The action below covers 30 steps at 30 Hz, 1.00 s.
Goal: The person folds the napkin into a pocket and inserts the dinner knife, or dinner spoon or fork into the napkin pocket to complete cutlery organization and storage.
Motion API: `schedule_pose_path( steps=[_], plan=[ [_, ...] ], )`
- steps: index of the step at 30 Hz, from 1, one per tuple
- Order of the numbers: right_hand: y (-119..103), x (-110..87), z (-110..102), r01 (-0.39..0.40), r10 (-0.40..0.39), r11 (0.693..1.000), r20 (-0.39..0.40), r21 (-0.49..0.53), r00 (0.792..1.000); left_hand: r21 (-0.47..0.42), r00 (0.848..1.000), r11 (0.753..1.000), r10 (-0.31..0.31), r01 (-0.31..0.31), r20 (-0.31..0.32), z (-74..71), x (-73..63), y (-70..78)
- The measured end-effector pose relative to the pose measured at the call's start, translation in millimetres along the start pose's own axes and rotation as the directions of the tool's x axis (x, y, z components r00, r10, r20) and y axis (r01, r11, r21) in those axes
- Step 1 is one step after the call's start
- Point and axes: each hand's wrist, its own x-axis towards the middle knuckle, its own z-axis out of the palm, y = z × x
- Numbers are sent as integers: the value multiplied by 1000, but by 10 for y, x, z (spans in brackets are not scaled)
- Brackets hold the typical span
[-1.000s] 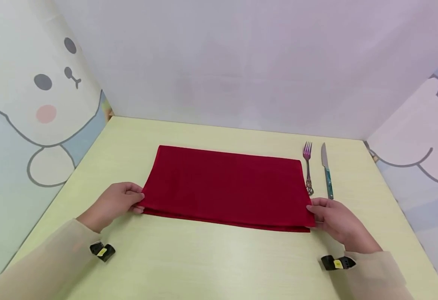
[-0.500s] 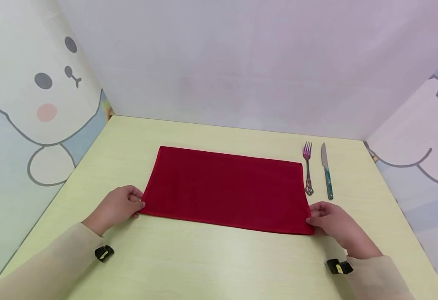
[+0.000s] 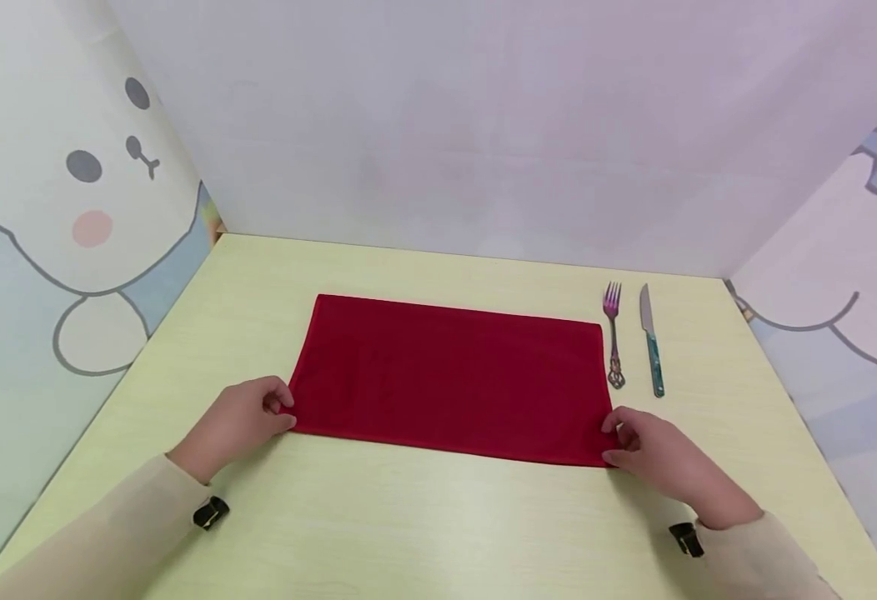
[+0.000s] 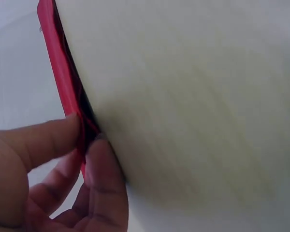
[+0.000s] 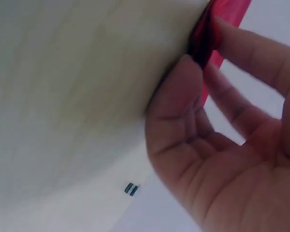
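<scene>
A dark red cloth [image 3: 453,379], folded into a flat rectangle, lies on the pale yellow table in the head view. At its near left corner my left hand [image 3: 239,421] pinches the edge between thumb and fingers. My right hand [image 3: 664,458] does the same at the near right corner. Up close, the left wrist view shows the cloth's stacked layers [image 4: 63,63] caught at my left fingertips. Similar gathered layers [image 5: 210,36] appear between the right hand's thumb and finger in the right wrist view.
A fork [image 3: 613,333] and a knife with a teal handle [image 3: 654,362] lie side by side just right of the cloth. Pale curtains with cartoon figures [image 3: 93,183] enclose the table [image 3: 408,533] at the back and both sides.
The raised upper layer of the cloth has come down, its near edge now matching the lower layer. Both hands have lowered with it, and the right hand has shifted slightly inward.
</scene>
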Motion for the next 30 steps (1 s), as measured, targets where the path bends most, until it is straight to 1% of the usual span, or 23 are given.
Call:
schedule_pose_path(
  steps=[2, 4, 8, 10, 14, 17, 20, 23, 26, 28, 30],
  plan=[
    [13, -16, 9, 71, -71, 997, 17, -41, 997, 21, 1000, 1000, 16, -16, 12, 11, -9, 16],
    [28, -36, 16, 132, -130, 987, 32, -91, 991, 42, 999, 998, 35, -36, 25, 12, -14, 27],
    [69, -66, 30, 179, -171, 970, 61, -164, 983, 91, 996, 993, 75, -78, 41, -2, -10, 29],
    [94, -68, 33, 177, -168, 969, 67, -171, 984, 104, 996, 991, 77, -82, 49, -12, -5, 23],
    [136, -75, 32, 163, -153, 975, 73, -150, 986, 117, 997, 991, 54, -61, 62, -26, 4, 9],
    [151, -83, 22, 151, -142, 980, 73, -130, 987, 122, 996, 991, 56, -63, 66, -34, 18, 1],
    [158, -86, 12, 139, -131, 984, 71, -113, 989, 118, 995, 990, 70, -78, 67, -39, 27, -4],
    [147, -90, 7, 129, -122, 985, 64, -114, 990, 114, 995, 991, 69, -77, 72, -38, 20, 11],
    [93, -94, 3, 132, -129, 978, 31, -161, 991, 135, 995, 989, 58, -68, 77, -41, -1, 43],
    [34, -90, 4, 135, -143, 966, -20, -222, 989, 191, 997, 979, 58, -68, 57, -54, -16, 79],
    [-24, -68, 15, 158, -188, 943, -78, -292, 979, 274, 994, 956, 103, -105, 22, -56, -17, 112]
  ],
)
